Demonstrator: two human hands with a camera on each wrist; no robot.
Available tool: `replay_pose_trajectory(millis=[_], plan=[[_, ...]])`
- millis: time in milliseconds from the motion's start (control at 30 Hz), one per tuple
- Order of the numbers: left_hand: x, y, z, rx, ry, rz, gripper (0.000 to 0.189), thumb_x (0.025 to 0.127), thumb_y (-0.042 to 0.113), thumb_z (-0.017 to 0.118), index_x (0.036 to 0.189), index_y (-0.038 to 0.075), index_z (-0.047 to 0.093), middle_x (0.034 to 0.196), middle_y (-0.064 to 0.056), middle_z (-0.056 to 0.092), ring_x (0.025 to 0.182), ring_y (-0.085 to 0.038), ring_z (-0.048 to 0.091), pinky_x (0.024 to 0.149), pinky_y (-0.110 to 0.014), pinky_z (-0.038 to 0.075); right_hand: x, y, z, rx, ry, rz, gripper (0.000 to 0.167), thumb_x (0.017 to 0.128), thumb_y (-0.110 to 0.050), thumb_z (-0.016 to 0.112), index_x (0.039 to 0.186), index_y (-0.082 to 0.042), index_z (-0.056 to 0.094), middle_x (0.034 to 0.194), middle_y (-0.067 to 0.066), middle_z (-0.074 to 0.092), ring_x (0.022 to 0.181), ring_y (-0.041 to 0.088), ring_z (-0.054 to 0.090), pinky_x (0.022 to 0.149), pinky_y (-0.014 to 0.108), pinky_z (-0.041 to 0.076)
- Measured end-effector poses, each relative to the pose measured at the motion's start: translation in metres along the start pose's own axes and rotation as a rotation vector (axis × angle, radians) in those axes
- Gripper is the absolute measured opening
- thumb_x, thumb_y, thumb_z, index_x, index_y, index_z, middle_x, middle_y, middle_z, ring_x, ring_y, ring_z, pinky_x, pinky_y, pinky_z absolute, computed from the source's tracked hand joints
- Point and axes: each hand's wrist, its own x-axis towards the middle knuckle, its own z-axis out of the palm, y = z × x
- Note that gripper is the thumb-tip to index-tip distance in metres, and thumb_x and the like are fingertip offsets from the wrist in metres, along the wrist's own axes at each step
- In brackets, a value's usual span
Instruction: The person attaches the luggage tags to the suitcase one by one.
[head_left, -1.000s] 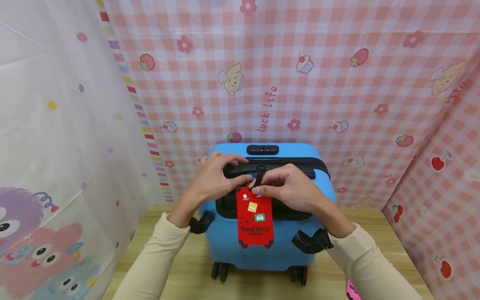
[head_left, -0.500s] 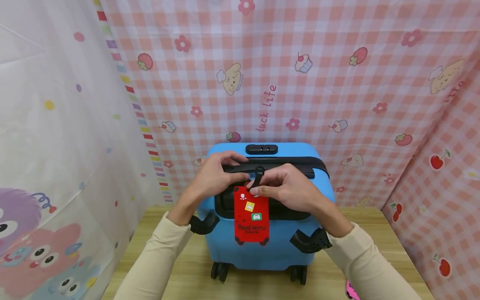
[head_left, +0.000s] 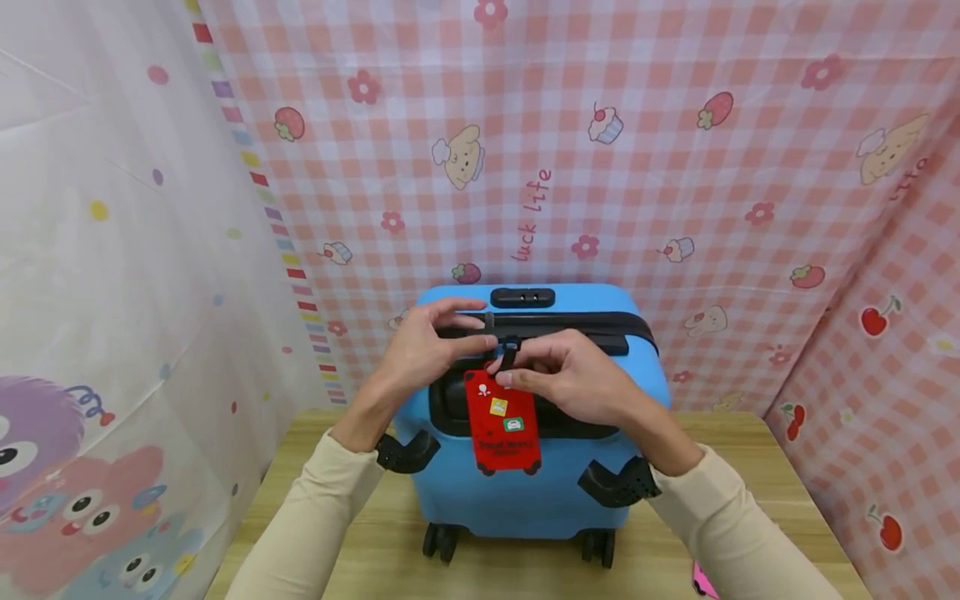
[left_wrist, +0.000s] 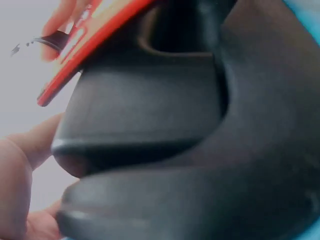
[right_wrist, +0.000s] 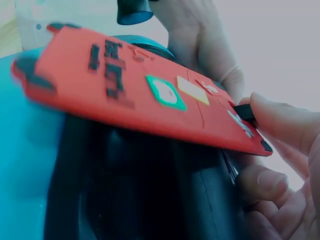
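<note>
A blue hard-shell suitcase (head_left: 525, 508) stands upright. Across its top runs a black carry handle (head_left: 609, 343), which the left wrist view shows close up. My left hand (head_left: 422, 350) grips the handle's left part, fingers on the far side and thumb on the near side. The left thumb points at the free end of a black strap (head_left: 510, 353). This strap belongs to a red luggage tag (head_left: 504, 437) shaped like a little suitcase. Between thumb and fingers, my right hand (head_left: 573, 375) pinches the strap (right_wrist: 245, 112) just above the tag, which hangs before the suitcase.
A black combination lock (head_left: 522, 297) sits on the suitcase behind the handle. A pink piece (head_left: 703, 581) lies on the wooden table (head_left: 352, 542), partly hidden by the right sleeve. Patterned curtains (head_left: 637, 183) enclose the back and both sides.
The red tag has risen slightly and shifted left with my right hand. The strap's free end has tipped lower, toward my left thumb. The left fingers have spread a little.
</note>
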Motion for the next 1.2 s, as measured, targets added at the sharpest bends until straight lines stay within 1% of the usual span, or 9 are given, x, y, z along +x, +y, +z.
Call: replay_pose_trajectory(millis=[67,267,467,600,667,800,900,1033,1200], plan=[[0.0,0.001,0.0,-0.007,0.014,-0.019,0.042,0.089,0.024,0.075,0.128,0.015,0.065,0.111,-0.004,0.073,0.108,-0.023,0.062,0.097,-0.04,0.05,0.0,0.0,0.001,-0.023,0.014,-0.016,0.012,0.094,-0.018,0.069,0.084,-0.014,0.074,0.066,0.001,0.048,0.059,0.019,0.043,0.057,0.029,0.038],[0.002,0.003,0.002,-0.048,0.051,-0.061,0.027,0.092,0.027,0.072,0.116,0.015,0.074,0.109,-0.004,0.074,0.094,-0.023,0.066,0.082,-0.033,0.056,-0.002,-0.002,0.002,-0.064,0.043,-0.003,0.012,0.092,-0.019,0.071,0.082,-0.017,0.075,0.079,0.003,0.049,0.07,0.022,0.045,0.061,0.031,0.038],[0.003,0.006,0.004,-0.039,0.093,-0.074,0.021,0.092,0.024,0.071,0.11,0.014,0.077,0.108,-0.002,0.074,0.098,-0.021,0.064,0.087,-0.034,0.053,-0.001,-0.002,0.006,-0.084,0.077,0.003,0.017,0.092,-0.021,0.071,0.076,-0.016,0.07,0.079,0.002,0.051,0.065,0.022,0.045,0.06,0.031,0.038],[0.003,0.008,0.005,-0.031,0.114,-0.077,0.02,0.093,0.022,0.071,0.108,0.011,0.076,0.104,-0.005,0.074,0.096,-0.022,0.064,0.085,-0.033,0.054,-0.001,-0.004,0.01,-0.088,0.126,0.003,0.014,0.092,-0.02,0.072,0.078,-0.016,0.07,0.081,0.001,0.052,0.065,0.021,0.043,0.061,0.031,0.038],[0.004,0.008,0.006,-0.001,0.125,-0.049,0.018,0.093,0.021,0.07,0.106,0.009,0.075,0.101,-0.006,0.074,0.092,-0.022,0.065,0.082,-0.032,0.054,-0.001,-0.006,0.013,-0.095,0.161,-0.014,0.012,0.091,-0.019,0.073,0.079,-0.015,0.07,0.082,0.001,0.05,0.065,0.021,0.043,0.061,0.032,0.038],[0.004,0.008,0.009,0.117,0.147,0.071,0.015,0.094,0.018,0.069,0.103,0.006,0.073,0.093,-0.007,0.074,0.084,-0.02,0.067,0.081,-0.034,0.054,0.0,-0.007,0.018,-0.106,0.242,-0.07,0.009,0.09,-0.014,0.073,0.086,-0.013,0.066,0.076,0.002,0.047,0.061,0.02,0.042,0.057,0.03,0.037],[0.004,0.008,0.01,0.188,0.166,0.142,0.012,0.095,0.016,0.067,0.101,0.006,0.07,0.09,-0.007,0.073,0.08,-0.019,0.067,0.081,-0.036,0.054,0.002,-0.007,0.022,-0.099,0.274,-0.096,0.014,0.09,-0.012,0.073,0.099,-0.011,0.063,0.077,0.0,0.052,0.057,0.018,0.042,0.053,0.029,0.037],[0.005,0.006,0.01,0.188,0.182,0.151,0.011,0.096,0.015,0.066,0.102,0.006,0.067,0.091,-0.008,0.071,0.078,-0.02,0.066,0.08,-0.036,0.054,0.005,-0.008,0.023,-0.122,0.267,-0.113,0.027,0.09,-0.011,0.072,0.114,-0.008,0.059,0.086,0.0,0.061,0.058,0.016,0.045,0.054,0.028,0.039],[0.006,0.004,0.01,0.095,0.152,0.125,0.013,0.099,0.016,0.061,0.108,0.006,0.063,0.098,-0.01,0.073,0.081,-0.021,0.068,0.079,-0.035,0.056,0.01,-0.008,0.021,-0.183,0.248,-0.122,0.015,0.092,-0.012,0.071,0.105,-0.011,0.063,0.078,-0.001,0.059,0.056,0.014,0.045,0.052,0.028,0.039]])
